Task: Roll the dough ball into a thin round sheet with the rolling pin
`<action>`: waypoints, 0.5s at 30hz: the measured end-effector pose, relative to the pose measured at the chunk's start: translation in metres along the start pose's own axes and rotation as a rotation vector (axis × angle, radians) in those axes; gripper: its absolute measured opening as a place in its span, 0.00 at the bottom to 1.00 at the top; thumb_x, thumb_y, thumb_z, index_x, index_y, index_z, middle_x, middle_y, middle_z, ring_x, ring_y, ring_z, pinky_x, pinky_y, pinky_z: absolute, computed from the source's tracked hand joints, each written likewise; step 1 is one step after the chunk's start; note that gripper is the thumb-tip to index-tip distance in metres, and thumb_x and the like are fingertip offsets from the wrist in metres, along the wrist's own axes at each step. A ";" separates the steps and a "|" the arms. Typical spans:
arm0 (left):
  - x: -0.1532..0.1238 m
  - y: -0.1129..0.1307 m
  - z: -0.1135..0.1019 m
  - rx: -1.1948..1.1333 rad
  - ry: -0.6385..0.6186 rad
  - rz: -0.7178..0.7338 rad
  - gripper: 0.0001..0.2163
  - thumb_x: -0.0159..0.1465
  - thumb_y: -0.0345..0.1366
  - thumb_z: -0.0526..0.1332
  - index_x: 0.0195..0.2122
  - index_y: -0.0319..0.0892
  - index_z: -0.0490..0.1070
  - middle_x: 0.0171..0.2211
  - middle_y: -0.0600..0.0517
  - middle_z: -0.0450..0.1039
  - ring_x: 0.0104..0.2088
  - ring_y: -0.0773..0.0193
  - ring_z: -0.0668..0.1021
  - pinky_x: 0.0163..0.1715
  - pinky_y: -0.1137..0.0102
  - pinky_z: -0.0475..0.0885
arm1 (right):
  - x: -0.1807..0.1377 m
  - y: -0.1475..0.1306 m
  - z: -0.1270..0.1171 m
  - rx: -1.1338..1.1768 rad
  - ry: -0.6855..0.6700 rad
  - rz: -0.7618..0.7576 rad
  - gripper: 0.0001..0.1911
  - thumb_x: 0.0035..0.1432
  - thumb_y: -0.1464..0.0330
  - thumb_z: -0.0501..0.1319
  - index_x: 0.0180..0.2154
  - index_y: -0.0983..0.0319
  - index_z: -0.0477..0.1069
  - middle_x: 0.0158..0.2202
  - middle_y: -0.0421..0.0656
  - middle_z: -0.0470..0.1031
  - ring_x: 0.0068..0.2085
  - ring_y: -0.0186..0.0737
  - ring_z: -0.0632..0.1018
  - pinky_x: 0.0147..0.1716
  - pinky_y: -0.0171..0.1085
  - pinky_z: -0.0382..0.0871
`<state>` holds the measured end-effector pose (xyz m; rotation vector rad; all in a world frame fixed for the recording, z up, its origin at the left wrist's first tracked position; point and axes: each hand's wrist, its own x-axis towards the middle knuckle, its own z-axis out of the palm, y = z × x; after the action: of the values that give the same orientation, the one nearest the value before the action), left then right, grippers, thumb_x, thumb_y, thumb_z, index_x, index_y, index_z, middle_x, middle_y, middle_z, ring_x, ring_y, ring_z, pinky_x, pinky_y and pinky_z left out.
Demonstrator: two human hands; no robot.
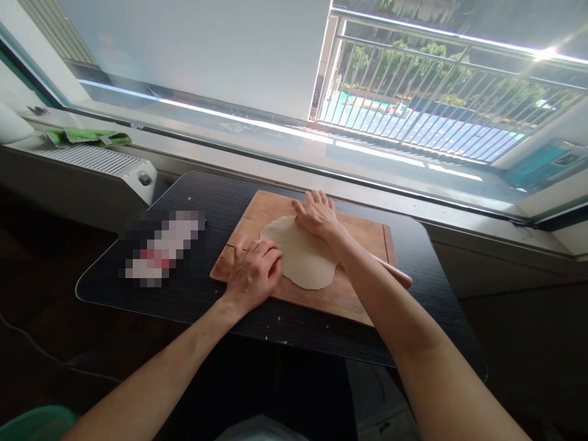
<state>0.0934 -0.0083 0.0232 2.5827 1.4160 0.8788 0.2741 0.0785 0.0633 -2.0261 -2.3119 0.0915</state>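
Note:
A thin, roughly round sheet of dough [305, 257] lies on a wooden cutting board [349, 303]. My left hand [255, 269] is at the sheet's left edge, fingers curled and pinched together against the dough; the fingertips are partly hidden. Over the sheet's far edge, my right hand [316, 213] lies flat with its fingers stretched out and a little apart. A wooden rolling pin [397, 274] rests along the board's right side, partly covered by my right forearm.
The board sits on a dark table [197, 193] with white crumbs near its front edge. A pixelated item [168, 248] lies to the left. Beyond are a radiator [133, 174] with a green cloth [87, 136] and a window sill [220, 153]. A green basin [39, 422] stands lower left.

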 end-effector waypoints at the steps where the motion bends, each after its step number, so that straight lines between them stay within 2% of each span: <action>1: 0.000 0.000 0.000 0.002 -0.006 -0.001 0.06 0.66 0.32 0.57 0.38 0.44 0.74 0.44 0.49 0.77 0.46 0.55 0.76 0.61 0.47 0.54 | -0.004 -0.004 0.002 0.024 0.014 -0.026 0.28 0.69 0.54 0.46 0.64 0.58 0.60 0.68 0.51 0.57 0.70 0.56 0.53 0.64 0.58 0.50; 3: 0.000 0.000 0.000 0.002 -0.015 0.000 0.06 0.66 0.31 0.56 0.38 0.44 0.74 0.44 0.49 0.77 0.46 0.55 0.77 0.61 0.47 0.54 | -0.010 -0.011 0.007 0.059 0.071 -0.059 0.32 0.69 0.51 0.43 0.65 0.63 0.58 0.68 0.53 0.57 0.70 0.53 0.52 0.66 0.54 0.49; 5: 0.000 0.000 0.001 -0.001 -0.009 0.000 0.06 0.66 0.32 0.57 0.38 0.44 0.74 0.44 0.49 0.77 0.47 0.55 0.76 0.62 0.48 0.54 | -0.005 -0.008 0.008 0.047 0.121 -0.021 0.33 0.69 0.51 0.44 0.65 0.66 0.56 0.69 0.55 0.55 0.70 0.55 0.50 0.66 0.55 0.46; 7: -0.001 -0.001 0.001 -0.006 0.006 -0.002 0.06 0.66 0.32 0.57 0.39 0.44 0.74 0.44 0.49 0.77 0.48 0.55 0.76 0.62 0.48 0.54 | 0.006 0.001 0.006 0.030 0.106 0.077 0.31 0.68 0.54 0.48 0.65 0.65 0.57 0.68 0.56 0.55 0.70 0.58 0.50 0.65 0.60 0.46; 9: -0.001 0.000 0.001 -0.009 0.012 -0.005 0.06 0.66 0.32 0.57 0.39 0.44 0.74 0.44 0.50 0.77 0.48 0.55 0.76 0.62 0.48 0.54 | 0.013 0.007 0.004 0.046 0.038 0.152 0.27 0.67 0.56 0.49 0.63 0.61 0.61 0.66 0.56 0.58 0.69 0.59 0.54 0.62 0.62 0.51; 12: -0.001 0.000 0.001 -0.012 -0.001 -0.004 0.07 0.66 0.31 0.57 0.39 0.44 0.74 0.44 0.49 0.77 0.47 0.56 0.77 0.62 0.48 0.53 | 0.006 0.000 0.007 0.105 0.005 0.098 0.26 0.69 0.55 0.45 0.61 0.59 0.63 0.63 0.53 0.63 0.67 0.56 0.58 0.61 0.58 0.55; 15: -0.001 0.000 0.001 -0.012 -0.004 0.001 0.07 0.66 0.31 0.57 0.39 0.43 0.74 0.44 0.49 0.77 0.47 0.56 0.77 0.62 0.47 0.53 | 0.002 -0.005 0.010 0.107 0.091 0.028 0.30 0.69 0.52 0.43 0.64 0.63 0.58 0.66 0.53 0.60 0.69 0.54 0.54 0.65 0.56 0.50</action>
<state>0.0933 -0.0085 0.0223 2.5759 1.4041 0.8785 0.2683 0.0797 0.0543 -1.9697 -2.1764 0.1187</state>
